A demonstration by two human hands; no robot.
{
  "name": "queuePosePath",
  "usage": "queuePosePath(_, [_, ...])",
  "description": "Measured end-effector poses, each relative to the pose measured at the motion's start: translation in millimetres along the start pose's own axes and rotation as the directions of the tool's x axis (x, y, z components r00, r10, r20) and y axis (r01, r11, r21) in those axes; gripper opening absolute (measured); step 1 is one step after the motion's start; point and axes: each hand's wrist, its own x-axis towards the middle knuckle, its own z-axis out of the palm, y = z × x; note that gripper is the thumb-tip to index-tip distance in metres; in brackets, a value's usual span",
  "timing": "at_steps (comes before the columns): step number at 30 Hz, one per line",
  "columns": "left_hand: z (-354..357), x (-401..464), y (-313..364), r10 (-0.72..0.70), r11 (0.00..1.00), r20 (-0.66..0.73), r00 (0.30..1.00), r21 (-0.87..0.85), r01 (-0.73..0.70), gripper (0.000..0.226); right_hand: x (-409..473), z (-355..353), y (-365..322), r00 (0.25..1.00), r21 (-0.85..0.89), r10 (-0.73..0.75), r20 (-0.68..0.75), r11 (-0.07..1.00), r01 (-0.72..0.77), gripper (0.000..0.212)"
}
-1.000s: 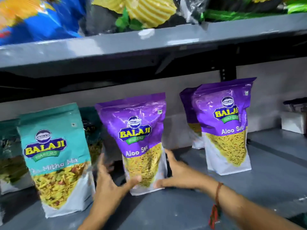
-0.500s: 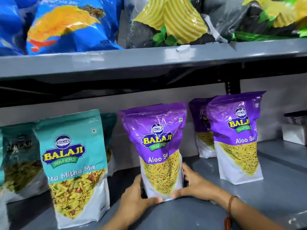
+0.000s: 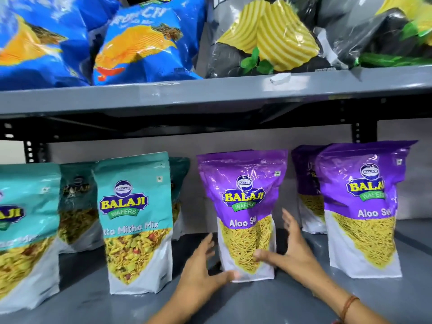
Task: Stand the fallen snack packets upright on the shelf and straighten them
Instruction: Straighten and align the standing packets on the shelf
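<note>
On the lower shelf (image 3: 292, 300), at the foot of the middle purple packet (image 3: 244, 206), the two hands form a loose grip around its base: the left hand (image 3: 201, 274) sits at the packet's lower left with its fingers spread open and its thumb touching the bottom front corner, and the right hand (image 3: 292, 251) is at the lower right, fingers open and raised along the side edge, thumb laid across the clear window over the yellow strands. Neither hand is closed around the packet; both only touch it with open fingers. A reddish thread band (image 3: 348, 305) circles the right wrist. The purple packet stands upright on its white base, facing forward, with the words "Aloo Sev" partly readable. Just beside it to the right stands another purple packet (image 3: 360, 206), also upright, with a third purple packet (image 3: 306, 188) behind it near the back wall. To the left stands a teal packet (image 3: 135, 218) marked "Mitha Mix", upright, with a darker teal packet (image 3: 77, 202) set back behind it and one more teal packet (image 3: 25, 230) at the left edge, leaning slightly. Above, the upper shelf (image 3: 210, 94) carries blue chip bags (image 3: 145, 43) on the left and dark chip bags (image 3: 268, 36) with ridged yellow crisps on the right.
</note>
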Motion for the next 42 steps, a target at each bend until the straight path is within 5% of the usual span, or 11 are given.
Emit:
queuePosePath(4, [-39.1,-28.2,34.8,0.283,0.959,-0.352,0.892,0.129,-0.254,0.066,-13.5,11.1,-41.8,0.86,-0.176,-0.378,-0.343,0.925,0.337,0.095])
queuePosePath(7, [-84.0,-44.5,54.2,0.396,0.918,-0.552,0.734,0.251,-0.306,0.044,-25.4,40.1,-86.6,0.722,-0.304,-0.606,-0.333,0.794,0.526,0.075])
queuePosePath(9, [-113.8,-51.1,52.1,0.413,0.91,-0.593,0.692,0.308,-0.279,0.052,-29.8,68.0,-108.2,0.698,-0.356,-0.674,-0.243,0.731,0.582,0.072])
queuePosePath(14, [-168.7,-60.9,-0.3,0.106,0.982,-0.559,0.822,0.191,0.004,0.121,-27.1,135.9,-121.9,0.905,-0.296,-0.419,0.076,0.857,0.421,0.095])
queuePosePath(18, [-196.1,-57.7,-49.7,-0.234,0.947,-0.178,0.956,0.18,0.266,0.146,-14.7,175.1,-105.4,0.932,-0.216,0.014,0.361,0.974,0.069,0.119])
queuePosePath(22, [-203.9,-48.3,-73.7,-0.232,0.958,0.013,0.973,0.177,0.226,0.132,-17.3,201.3,-92.1,0.898,-0.147,0.11,0.427,0.988,-0.051,0.101])
queuePosePath(26, [-209.0,-41.0,-84.3,-0.192,0.963,-0.004,0.981,0.191,0.189,0.081,-9.4,211.8,-81.1,0.897,-0.089,0.106,0.429,0.993,-0.075,0.098])
queuePosePath(32, [-208.9,-33.6,-78.5,-0.184,0.948,-0.027,0.983,0.258,0.185,0.062,0.8,214.9,-76.3,0.885,-0.012,0.108,0.453,0.993,-0.115,0.1])
queuePosePath(42, [-200.9,-32.6,-69.8,-0.168,0.917,-0.05,0.984,0.359,0.175,0.09,4.6,206.6,-72.6,0.857,0.026,0.168,0.488,0.978,-0.206,0.106])
